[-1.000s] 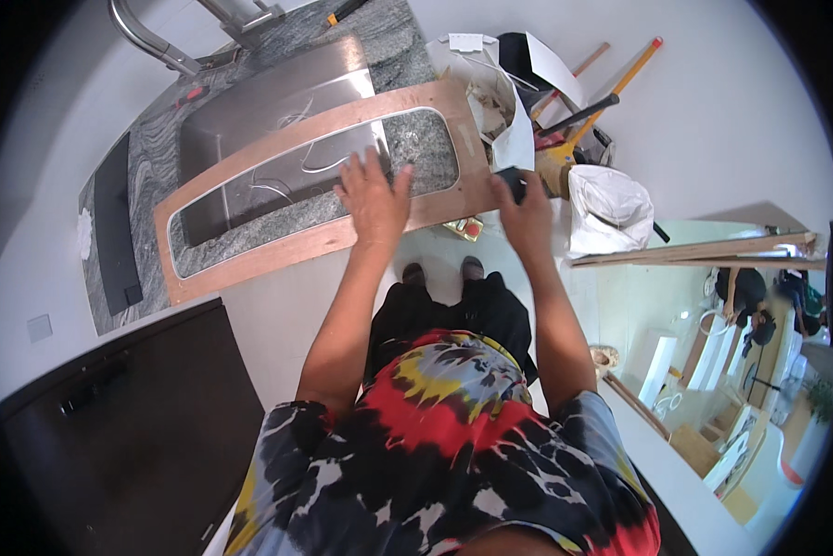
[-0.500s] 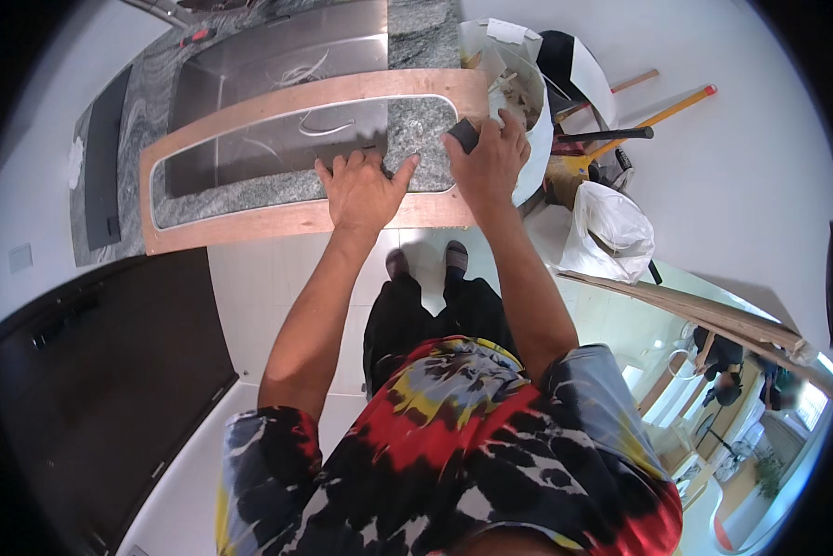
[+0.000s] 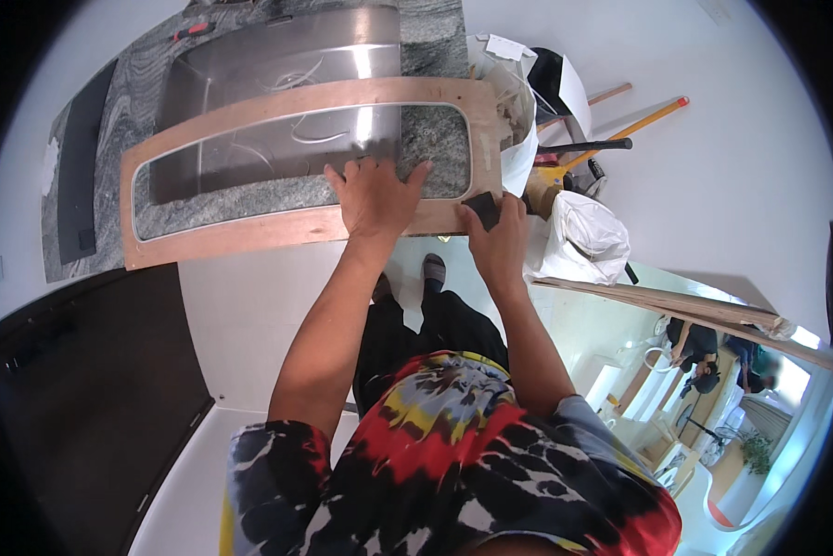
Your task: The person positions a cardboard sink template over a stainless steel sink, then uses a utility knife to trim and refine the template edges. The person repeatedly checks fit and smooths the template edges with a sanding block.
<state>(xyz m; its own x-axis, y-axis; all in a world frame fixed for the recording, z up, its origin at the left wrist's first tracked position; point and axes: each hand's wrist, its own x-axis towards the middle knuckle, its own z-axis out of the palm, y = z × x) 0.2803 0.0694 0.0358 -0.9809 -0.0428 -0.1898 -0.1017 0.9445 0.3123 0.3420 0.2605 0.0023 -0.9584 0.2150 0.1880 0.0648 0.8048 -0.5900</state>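
A long wooden frame (image 3: 273, 226) with a rounded cut-out and a thin white inner edge lies across the sink (image 3: 189, 97) and the grey stone counter (image 3: 435, 57). My left hand (image 3: 376, 196) presses on its near rail, fingers spread and reaching past the inner edge; nothing is held in it. In my right hand (image 3: 498, 243) is a dark, sanding-block-like piece (image 3: 480, 210), pinched between thumb and fingers. That block rests on the frame's near right corner; its underside is hidden.
Right of the counter stand a white sack of scraps (image 3: 518, 120), a yellow-handled tool (image 3: 643, 123) and a white bag (image 3: 591, 236). Wooden boards (image 3: 676, 304) lean nearby. A red-and-black tool (image 3: 194, 31) lies behind the sink. Other people (image 3: 699, 357) are far off at right.
My right hand has slid the dark block toward me, from the frame's right end down to its near right corner. My left hand stays on the near rail. The view has shifted slightly.
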